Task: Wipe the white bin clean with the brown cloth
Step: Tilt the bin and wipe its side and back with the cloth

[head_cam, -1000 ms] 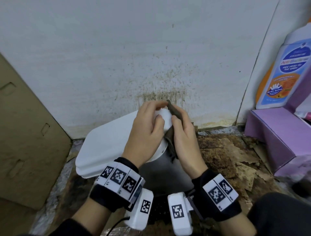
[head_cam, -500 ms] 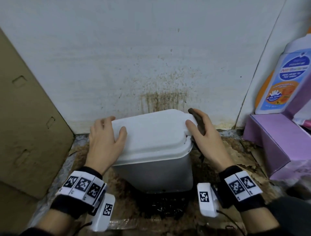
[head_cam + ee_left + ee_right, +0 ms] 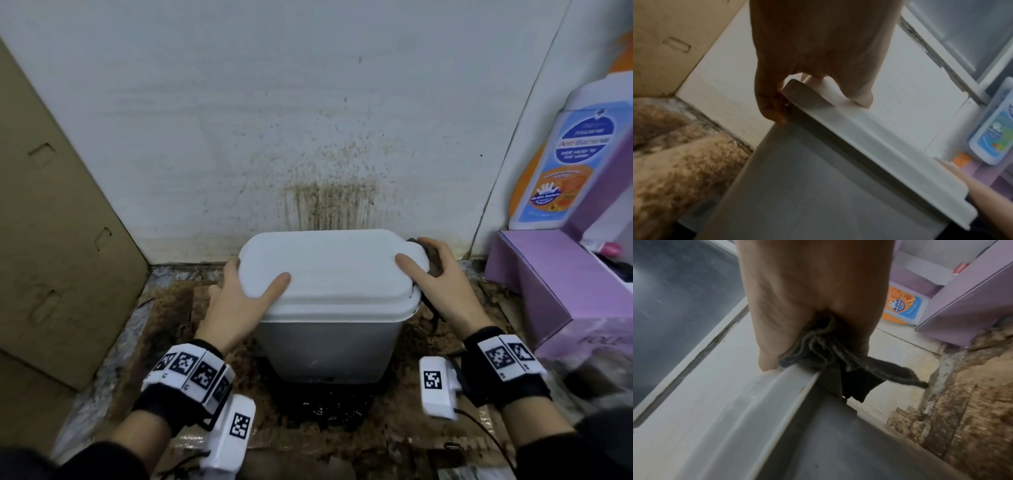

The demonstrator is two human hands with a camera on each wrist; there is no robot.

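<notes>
The left hand point(image 3: 239, 301) is gripping the left end of the lidded white plastic bin point(image 3: 329, 308), thumb lying on top and fingers curled over the rim. The right hand point(image 3: 438, 287) is clasping the opposite end, bunching the dark brown cloth point(image 3: 830, 353) between palm and lid edge. The bin is standing upright on stained brown cardboard point(image 3: 164, 308) against the spattered white wall point(image 3: 274, 120).
</notes>
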